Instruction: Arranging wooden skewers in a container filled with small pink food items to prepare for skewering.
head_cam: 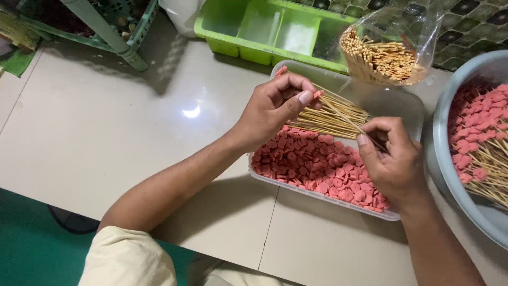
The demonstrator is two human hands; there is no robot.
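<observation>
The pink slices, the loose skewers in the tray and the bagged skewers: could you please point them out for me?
pink slices (312, 164), head view, middle of the heap in the tray.
loose skewers (333, 117), head view, mid-bundle.
bagged skewers (382, 61), head view, skewer tips.

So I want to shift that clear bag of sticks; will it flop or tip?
The bag is thin crinkled film, so it probably sags when lifted. Its mouth gapes open and the sticks lie loose, so they likely spill if tipped. It looks light.

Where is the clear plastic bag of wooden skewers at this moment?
In the head view, the clear plastic bag of wooden skewers is at the upper right, leaning between the green plastic tray and the grey round basin, behind the clear rectangular container.
</observation>
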